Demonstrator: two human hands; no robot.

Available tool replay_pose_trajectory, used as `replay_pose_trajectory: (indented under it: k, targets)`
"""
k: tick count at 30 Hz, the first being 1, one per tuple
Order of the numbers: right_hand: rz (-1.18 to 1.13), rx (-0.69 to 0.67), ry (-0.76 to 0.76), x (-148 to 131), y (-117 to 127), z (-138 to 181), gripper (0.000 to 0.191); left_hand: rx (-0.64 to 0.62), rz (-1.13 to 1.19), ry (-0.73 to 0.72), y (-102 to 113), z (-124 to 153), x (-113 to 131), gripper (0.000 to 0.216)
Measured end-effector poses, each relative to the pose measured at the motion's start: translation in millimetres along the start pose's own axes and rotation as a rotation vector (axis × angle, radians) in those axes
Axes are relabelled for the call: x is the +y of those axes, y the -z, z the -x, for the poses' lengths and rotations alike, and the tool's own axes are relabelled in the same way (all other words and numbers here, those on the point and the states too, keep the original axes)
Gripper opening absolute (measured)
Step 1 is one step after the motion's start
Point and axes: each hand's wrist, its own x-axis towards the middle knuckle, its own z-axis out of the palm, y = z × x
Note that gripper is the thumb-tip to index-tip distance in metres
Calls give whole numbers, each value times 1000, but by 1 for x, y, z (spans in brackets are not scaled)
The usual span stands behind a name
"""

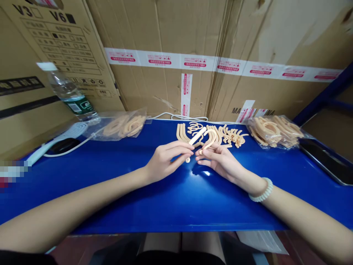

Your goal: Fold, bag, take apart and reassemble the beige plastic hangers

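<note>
straight pale rod is pinched in the fingers of the left hand; hooked pale piece is held at its lower end by the fingertips of the right hand. both hands are closed lightly on parts, nothing clenched. both parts are held over the middle of the blue tabletop, just in front of the loose curved strips.

key relation: rod lies left of the hook, its long axis slanted from the left fingertips up and to the right, away from the body. hook is arched over at the top, bend toward the right, open side facing the rod. rod's far end is seen right beside the hook's free end; whether they are touching cannot be told from one view. lower end of the hook is nearest the right thumb, with the left fingertips just across a narrow gap.

hidden: rod's near part is covered by the left fingers. round tip is seen below them; whether it belongs to the rod or to a second piece cannot be told. small pieces at the right of the strips are heaped and overlapped, so shapes can't be separated.
</note>
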Motion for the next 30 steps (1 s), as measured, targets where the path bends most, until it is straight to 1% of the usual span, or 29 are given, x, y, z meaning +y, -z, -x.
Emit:
replay_pose_trajectory:
  k: [2,4,5,6,8,9,10,11,13,14,18,23,27,30]
  targets:
    - [-16,-28,-28,3,-2,1,24,27,119,149,-7,4,1,9]
    - [-16,-66,-51,5,-4,2,24,46,283,334,-13,8,-1,7]
    - [-14,-84,-58,6,-5,2,24,53,366,425,-16,9,-4,16]
    - [-14,-100,-61,7,-5,3,24,58,444,503,-19,11,-6,30]
    - [-23,-110,-64,7,-7,3,24,57,568,617,-22,13,-11,55]
    - [-27,-106,-67,6,-7,3,24,38,622,660,-23,13,-13,59]
    - [-29,-100,-72,6,-8,4,24,13,674,694,-23,13,-14,56]
    - [-29,-94,-78,5,-8,4,24,-9,720,722,-23,13,-15,48]
    - [-23,-89,-87,4,-9,4,23,-32,777,752,-22,13,-15,29]
    - [-23,-89,-89,4,-9,4,22,-29,787,757,-22,12,-14,25]
    - [-19,-89,-96,1,-7,5,20,0,773,748,-20,8,-7,26]
    - [-2,-120,-154,-2,-2,4,21,26,693,711,-18,4,-2,22]
    - [-8,-157,-170,-1,0,2,19,-7,629,647,-15,4,-1,22]
    - [-8,-154,-169,-1,0,2,20,-20,591,620,-14,3,-1,22]
